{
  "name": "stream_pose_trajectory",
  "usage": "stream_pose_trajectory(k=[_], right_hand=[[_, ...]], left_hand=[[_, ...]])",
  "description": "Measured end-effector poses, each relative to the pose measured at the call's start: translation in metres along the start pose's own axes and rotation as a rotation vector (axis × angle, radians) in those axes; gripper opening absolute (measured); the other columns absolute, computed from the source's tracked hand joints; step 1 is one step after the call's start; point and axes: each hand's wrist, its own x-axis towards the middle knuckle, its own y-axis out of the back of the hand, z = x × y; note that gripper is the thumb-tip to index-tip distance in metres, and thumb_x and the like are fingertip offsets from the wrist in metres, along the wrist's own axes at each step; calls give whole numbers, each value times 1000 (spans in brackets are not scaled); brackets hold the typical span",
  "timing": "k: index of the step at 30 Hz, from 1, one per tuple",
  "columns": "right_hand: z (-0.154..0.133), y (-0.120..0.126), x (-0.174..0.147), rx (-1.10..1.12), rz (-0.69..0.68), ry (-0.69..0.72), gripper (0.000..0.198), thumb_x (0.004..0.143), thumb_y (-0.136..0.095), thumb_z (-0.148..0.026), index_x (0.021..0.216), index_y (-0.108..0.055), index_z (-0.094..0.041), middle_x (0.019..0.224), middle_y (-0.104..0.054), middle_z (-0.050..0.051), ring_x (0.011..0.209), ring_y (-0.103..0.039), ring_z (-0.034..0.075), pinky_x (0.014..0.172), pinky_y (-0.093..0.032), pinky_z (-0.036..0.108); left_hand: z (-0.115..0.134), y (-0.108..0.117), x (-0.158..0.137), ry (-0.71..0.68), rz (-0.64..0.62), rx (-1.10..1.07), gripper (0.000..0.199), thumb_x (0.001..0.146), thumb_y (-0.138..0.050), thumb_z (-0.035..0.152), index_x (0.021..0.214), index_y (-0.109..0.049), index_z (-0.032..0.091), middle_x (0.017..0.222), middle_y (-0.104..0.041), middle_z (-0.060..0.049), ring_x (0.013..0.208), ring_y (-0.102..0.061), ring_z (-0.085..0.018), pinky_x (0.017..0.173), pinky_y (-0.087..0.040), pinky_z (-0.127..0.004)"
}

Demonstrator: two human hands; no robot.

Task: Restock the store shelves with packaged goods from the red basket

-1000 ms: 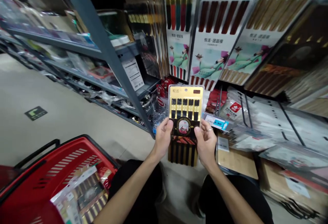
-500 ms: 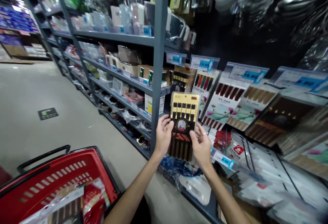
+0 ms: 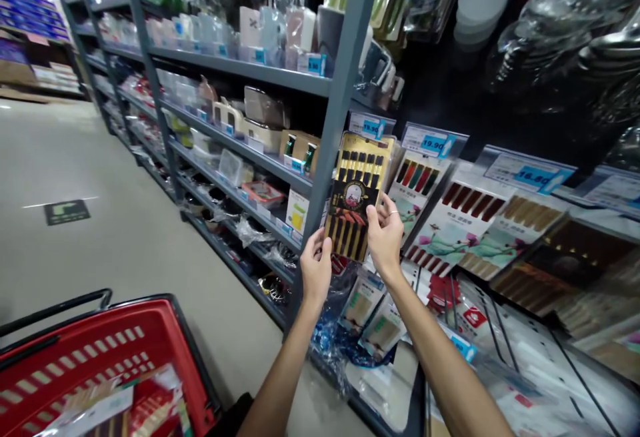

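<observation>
A gold-and-black pack of chopsticks (image 3: 354,197) is held up at the front of the chopstick display, its top just under a price label. My right hand (image 3: 386,233) grips its right edge, thumb on the front. At the lower left corner, my left hand (image 3: 316,260) has thumb and fingers closed on the pack's edge. To the right stand white chopstick packs with flower prints (image 3: 455,220). Behind the held pack, its own shelf slot is mostly hidden.
A grey shelf post (image 3: 343,90) rises close by on the left. At lower left sits a red shopping basket (image 3: 170,330) with packaged goods (image 3: 157,397) inside. Clear plastic wrapping (image 3: 330,337) hangs over the low shelf. Price labels (image 3: 530,169) jut out on the right.
The pack of chopsticks has moved up and toward the display, tilting slightly. My left hand has slid down to its lower corner. The view has shifted, and the basket appears further left.
</observation>
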Motion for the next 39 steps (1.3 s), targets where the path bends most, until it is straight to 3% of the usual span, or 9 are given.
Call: stream_pose_trajectory(k=[6, 9, 12, 16, 21, 26, 31, 34, 39], right_hand=[[-5, -19, -4, -23, 73, 21, 57, 95, -62, -47, 142, -53, -15, 119, -73, 12, 110, -71, 22, 102, -55, 38], [-5, -24, -9, -10, 122, 4, 59, 94, -63, -47, 141, -53, -13, 119, -73, 13, 110, -71, 23, 102, -55, 37], [-5, -26, -10, -18, 144, -6, 59, 93, -65, -46, 139, -54, -12, 119, -73, 14, 107, -72, 23, 100, -56, 37], [-8, -28, -5, -4, 160, 10, 56, 93, -64, -43, 138, -54, -11, 116, -75, 13, 108, -72, 21, 97, -57, 34], [-13, -28, 1, -16, 151, -5, 57, 91, -67, -41, 135, -55, -9, 106, -77, 12, 95, -74, 19, 87, -58, 31], [2, -26, 4, -34, 157, -32, 46, 91, -65, -40, 126, -55, -11, 106, -76, 12, 93, -74, 19, 88, -57, 31], [30, -25, 18, -115, 113, 4, 35, 93, -60, -38, 118, -51, -16, 111, -74, 14, 96, -74, 21, 89, -57, 35], [43, -17, 26, -192, 56, 71, 38, 95, -57, -39, 125, -49, -16, 118, -72, 16, 105, -72, 22, 96, -56, 39], [40, 6, 12, -465, 47, 117, 43, 94, -59, -46, 122, -55, -14, 121, -68, 18, 116, -65, 27, 106, -49, 48]], left_hand=[[2, 7, 6, 86, 32, -182, 50, 89, -75, 44, 132, -62, 21, 138, -65, -14, 121, -66, -23, 99, -55, -32], [-2, 7, 5, 222, 81, -386, 42, 84, -80, 40, 118, -65, 21, 126, -68, -10, 110, -69, -18, 96, -56, -31], [-2, 7, 4, 347, 36, -592, 29, 83, -82, 36, 98, -66, 17, 105, -71, -6, 99, -70, -13, 102, -53, -32], [5, 7, 3, 408, -20, -724, 21, 84, -80, 28, 93, -67, 15, 105, -71, -6, 100, -70, -16, 104, -54, -39], [9, 3, 3, 394, 31, -748, 12, 88, -76, 22, 92, -68, 15, 100, -73, -5, 95, -71, -15, 104, -55, -39], [4, -2, 3, 454, 74, -715, 7, 97, -65, 16, 92, -69, 13, 102, -76, -9, 98, -74, -15, 108, -54, -38], [1, -5, 1, 578, 79, -673, 10, 97, -60, 8, 102, -69, 8, 113, -76, -18, 104, -76, -20, 111, -52, -38], [0, -4, 0, 595, 59, -656, 13, 96, -60, 7, 106, -68, 7, 116, -76, -20, 103, -76, -21, 111, -53, -38], [-1, 1, 0, 580, 25, -630, 14, 98, -58, 13, 108, -68, 8, 113, -77, -19, 102, -77, -22, 108, -55, -39]])
